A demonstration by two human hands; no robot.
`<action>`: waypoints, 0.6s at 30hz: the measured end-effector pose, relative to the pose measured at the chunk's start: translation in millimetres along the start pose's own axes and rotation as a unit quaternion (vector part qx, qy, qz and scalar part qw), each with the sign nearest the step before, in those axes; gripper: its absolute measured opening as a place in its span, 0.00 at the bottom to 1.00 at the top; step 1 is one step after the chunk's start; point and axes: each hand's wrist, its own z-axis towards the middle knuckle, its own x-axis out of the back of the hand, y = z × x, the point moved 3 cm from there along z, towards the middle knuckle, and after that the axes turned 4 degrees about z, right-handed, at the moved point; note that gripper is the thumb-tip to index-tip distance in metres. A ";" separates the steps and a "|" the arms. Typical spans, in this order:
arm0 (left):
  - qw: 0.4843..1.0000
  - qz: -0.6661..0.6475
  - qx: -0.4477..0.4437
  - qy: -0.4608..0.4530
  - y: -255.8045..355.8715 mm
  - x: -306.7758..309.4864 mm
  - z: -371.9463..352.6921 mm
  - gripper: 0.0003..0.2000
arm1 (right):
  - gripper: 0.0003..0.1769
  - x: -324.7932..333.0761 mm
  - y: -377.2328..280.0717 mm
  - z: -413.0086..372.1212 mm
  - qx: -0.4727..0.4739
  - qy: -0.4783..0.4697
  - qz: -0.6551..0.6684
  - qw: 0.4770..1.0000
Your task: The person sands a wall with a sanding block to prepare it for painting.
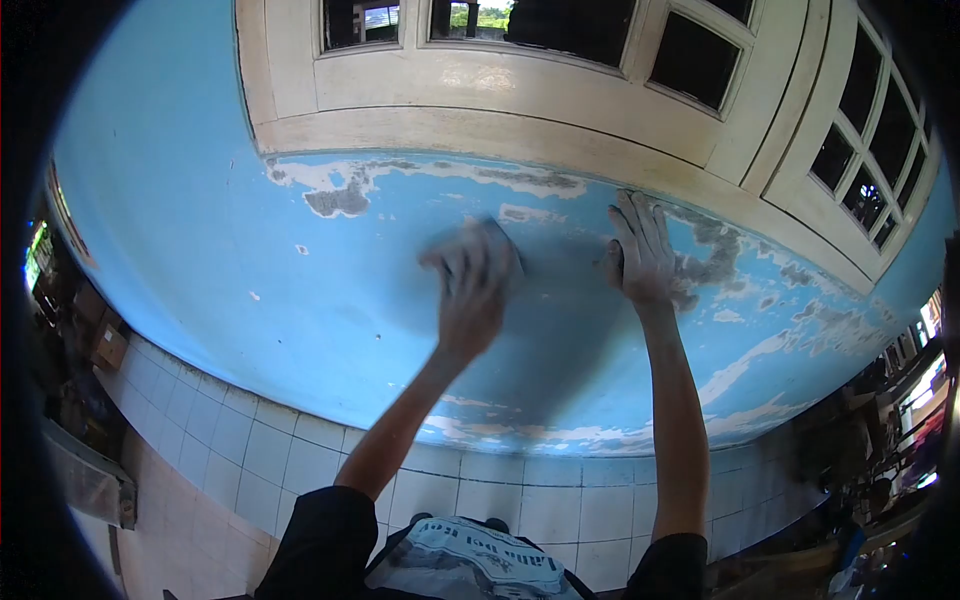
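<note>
My left hand (472, 275), smeared by motion, presses on the light blue wall (330, 290) below the window. Under its fingers shows the dark, angular edge of a thin grey piece that looks like sandpaper (512, 250); most of it is covered by the hand. To the right, my right hand (642, 250) lies flat on the wall, fingers stretched upward, close under the window frame and beside a bare patch. Both hands look whitish with dust. Around them the paint is worn off in white and grey patches (340, 195).
Above is a cream wooden window frame (480, 125) with dark panes. White tiles (420, 495) run along the wall's foot. A cardboard box (110, 347) stands at far left, and cluttered items (860, 450) line the right side.
</note>
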 end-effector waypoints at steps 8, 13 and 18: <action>0.984 -0.172 0.011 0.047 -31.6 31.1 21.9 0.28 | 0.25 1.1 -1.6 -0.1 -0.007 -0.003 -0.005 1.000; 0.997 -0.077 0.009 0.003 -6.9 -2.5 -4.8 0.26 | 0.25 0.8 -1.0 -1.8 -0.005 0.004 0.005 1.000; 0.989 -0.138 0.034 0.037 -16.2 16.0 11.4 0.26 | 0.17 2.0 -1.0 -1.3 -0.015 -0.008 0.019 1.000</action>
